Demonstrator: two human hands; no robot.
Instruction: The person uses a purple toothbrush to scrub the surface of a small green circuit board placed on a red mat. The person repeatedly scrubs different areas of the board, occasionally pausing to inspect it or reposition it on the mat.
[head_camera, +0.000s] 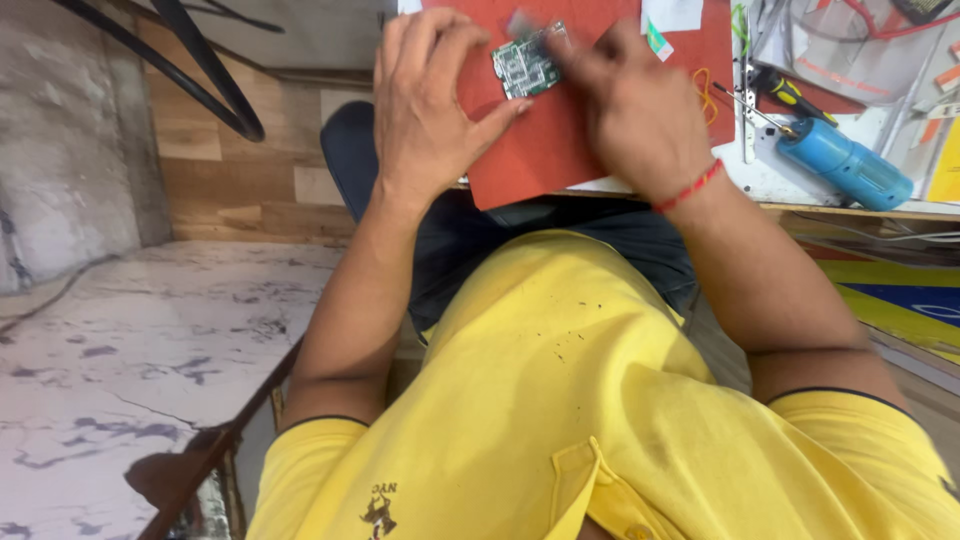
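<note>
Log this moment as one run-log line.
left hand: holds green circuit board | right hand: touching board's edge | under: red mat | nearby: blue tool

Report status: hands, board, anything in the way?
Left hand pinching green circuit board by its edges. Right hand on board's top edge, blurred. Red mat underneath; nothing blocking.

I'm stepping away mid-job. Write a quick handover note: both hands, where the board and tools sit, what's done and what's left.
Left hand: fingers pinch the small green circuit board by its left edge, over the red mat.
Right hand: fingertips on the board's upper right edge; whether it holds a tool is too blurred to tell.
Tools: blue electric screwdriver and yellow-handled screwdriver lie untouched on the bench, right of the mat.
Done: board is off the mat, in hand.
Left: cannot tell from this view.
</note>
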